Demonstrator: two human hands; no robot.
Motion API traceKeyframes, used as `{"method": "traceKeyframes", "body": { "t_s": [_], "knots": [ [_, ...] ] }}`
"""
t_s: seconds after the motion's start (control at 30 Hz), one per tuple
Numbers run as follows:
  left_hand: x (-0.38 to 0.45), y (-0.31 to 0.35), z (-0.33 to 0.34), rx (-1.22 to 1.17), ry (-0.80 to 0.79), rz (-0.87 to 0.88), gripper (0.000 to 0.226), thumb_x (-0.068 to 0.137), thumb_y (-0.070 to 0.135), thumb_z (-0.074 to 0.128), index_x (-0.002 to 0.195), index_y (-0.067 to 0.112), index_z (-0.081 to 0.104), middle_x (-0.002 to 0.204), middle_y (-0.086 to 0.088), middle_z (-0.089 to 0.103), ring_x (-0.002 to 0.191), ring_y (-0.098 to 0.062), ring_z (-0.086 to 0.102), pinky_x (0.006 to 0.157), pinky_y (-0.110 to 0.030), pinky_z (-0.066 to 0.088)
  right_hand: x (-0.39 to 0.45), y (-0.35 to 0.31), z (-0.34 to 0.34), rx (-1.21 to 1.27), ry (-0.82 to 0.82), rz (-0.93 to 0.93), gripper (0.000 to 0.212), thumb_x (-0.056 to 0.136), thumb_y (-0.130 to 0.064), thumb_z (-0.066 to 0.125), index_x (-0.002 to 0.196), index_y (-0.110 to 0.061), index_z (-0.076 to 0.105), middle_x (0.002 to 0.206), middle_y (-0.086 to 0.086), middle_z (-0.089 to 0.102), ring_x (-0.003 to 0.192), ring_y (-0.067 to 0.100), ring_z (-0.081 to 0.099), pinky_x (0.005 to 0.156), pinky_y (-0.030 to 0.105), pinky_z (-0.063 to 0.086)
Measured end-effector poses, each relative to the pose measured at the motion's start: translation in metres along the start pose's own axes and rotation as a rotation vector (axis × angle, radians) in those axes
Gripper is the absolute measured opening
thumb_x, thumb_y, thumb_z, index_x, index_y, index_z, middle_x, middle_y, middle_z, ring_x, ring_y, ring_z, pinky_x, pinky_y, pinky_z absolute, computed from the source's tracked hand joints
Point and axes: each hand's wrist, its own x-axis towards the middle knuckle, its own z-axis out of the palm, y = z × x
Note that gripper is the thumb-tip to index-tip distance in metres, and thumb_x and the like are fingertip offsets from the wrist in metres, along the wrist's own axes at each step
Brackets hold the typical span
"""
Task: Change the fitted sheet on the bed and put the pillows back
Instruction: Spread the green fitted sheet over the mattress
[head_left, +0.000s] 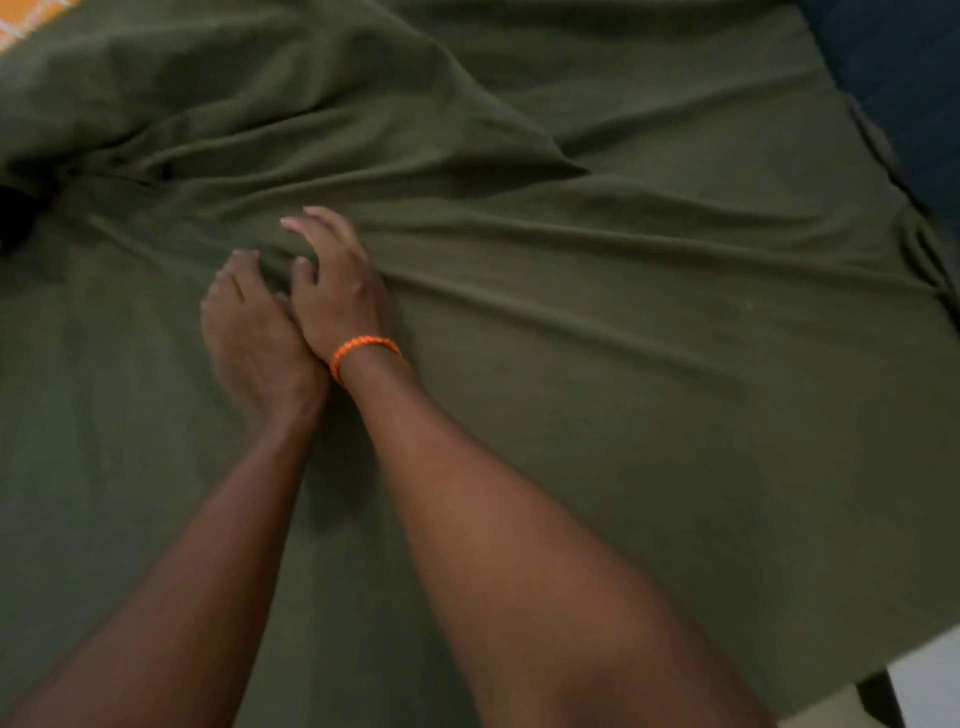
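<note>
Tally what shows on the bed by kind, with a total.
Hands: 2, the left hand and the right hand
Olive green sheet: 1
Orange bracelet: 1, on the right wrist
Pillows: 0 in view
Total: 4

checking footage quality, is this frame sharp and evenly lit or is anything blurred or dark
Head view: soft throughout, with motion blur on the left hand and right hand; dim, flat light on the green sheet; far-left corner nearly black; wide-angle bending at the edges.

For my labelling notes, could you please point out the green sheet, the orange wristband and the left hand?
green sheet (649, 322): head view, on a smooth stretch.
orange wristband (363, 347): head view, top of the band.
left hand (254, 338): head view, back of the hand.
</note>
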Motion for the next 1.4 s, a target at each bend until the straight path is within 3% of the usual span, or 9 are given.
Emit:
{"method": "traceKeyframes", "body": {
  "t_s": [0.1,0.27,0.43,0.6,0.97,1.1,1.23,1.33,1.4],
  "knots": [
    [-0.056,0.074,0.030,-0.050,-0.120,0.192,0.040,0.103,0.023,0.049,0.141,0.011,0.054,0.142,-0.016,0.059,0.130,-0.038,0.054,0.115,-0.053,0.037,-0.012,0.052,-0.104,-0.213,0.099,-0.091,0.046,0.084,-0.013,0.049,0.126,-0.010,0.069,0.143,0.009,0.058,0.131,0.026,0.055,0.108,0.042,0.047],
    [-0.126,0.232,0.086,-0.147,-0.363,0.453,0.050,0.108,0.025,0.050,0.157,0.017,0.043,0.169,-0.003,0.034,0.158,-0.025,0.025,0.129,-0.049,0.018,0.016,0.127,-0.288,-0.628,0.206,-0.015,0.045,0.095,-0.023,0.055,0.139,-0.016,0.060,0.155,0.006,0.050,0.144,0.025,0.043,0.119,0.052,0.032],
    [-0.149,0.331,0.144,-0.021,-0.512,0.462,0.061,0.110,0.048,0.033,0.167,0.031,0.021,0.175,0.007,0.012,0.163,-0.023,0.006,0.130,-0.053,0.008,0.035,0.213,-0.432,-0.906,0.125,0.428,0.060,0.103,-0.062,0.031,0.160,-0.046,0.022,0.174,-0.004,0.006,0.160,0.024,-0.001,0.109,0.084,0.002],
    [-0.155,0.346,0.171,0.130,-0.482,0.436,0.066,0.109,0.060,0.018,0.167,0.037,0.000,0.175,0.013,-0.005,0.162,-0.021,-0.011,0.130,-0.055,-0.005,0.044,0.254,-0.481,-0.996,-0.007,0.358,0.075,0.093,-0.084,0.011,0.160,-0.053,-0.004,0.173,-0.005,-0.014,0.159,0.023,-0.016,0.111,0.082,-0.003],
    [-0.158,0.352,0.176,0.203,-0.461,0.443,0.066,0.109,0.057,0.014,0.167,0.035,-0.008,0.175,0.011,-0.010,0.162,-0.021,-0.014,0.129,-0.059,-0.001,0.053,0.258,-0.485,-0.992,0.003,0.311,0.077,0.096,-0.079,0.019,0.163,-0.045,0.003,0.173,0.002,-0.013,0.159,0.026,-0.017,0.116,0.076,-0.005],
    [-0.159,0.352,0.173,0.218,-0.456,0.441,0.067,0.108,0.058,0.014,0.167,0.034,-0.007,0.176,0.010,-0.009,0.162,-0.021,-0.013,0.129,-0.060,0.001,0.054,0.248,-0.485,-0.945,0.031,0.308,0.067,0.100,-0.074,0.013,0.161,-0.048,0.017,0.174,0.000,-0.001,0.160,0.023,-0.008,0.119,0.071,-0.008],
    [-0.161,0.354,0.174,0.219,-0.459,0.421,0.068,0.107,0.057,0.016,0.167,0.034,-0.006,0.176,0.011,-0.009,0.162,-0.021,-0.012,0.129,-0.060,0.002,0.067,0.243,-0.517,-0.756,0.379,0.244,0.047,0.107,-0.049,0.038,0.146,-0.028,0.054,0.155,0.000,0.049,0.141,0.022,0.046,0.118,0.053,0.030],
    [-0.162,0.357,0.174,0.241,-0.464,0.409,0.069,0.106,0.057,0.017,0.167,0.034,-0.005,0.176,0.011,-0.009,0.162,-0.020,-0.012,0.129,-0.060,0.001,0.064,0.262,-0.574,-0.861,0.608,0.355,0.045,0.106,-0.036,0.044,0.144,-0.012,0.055,0.151,0.007,0.052,0.134,0.028,0.050,0.110,0.044,0.041],
    [-0.164,0.359,0.173,0.257,-0.464,0.397,0.069,0.106,0.056,0.018,0.167,0.034,-0.004,0.176,0.011,-0.009,0.162,-0.020,-0.012,0.129,-0.060,0.001,0.059,0.275,-0.608,-0.917,0.602,0.502,0.052,0.106,-0.038,0.043,0.148,-0.008,0.049,0.154,0.012,0.049,0.135,0.032,0.049,0.110,0.045,0.042]
  ]
}}
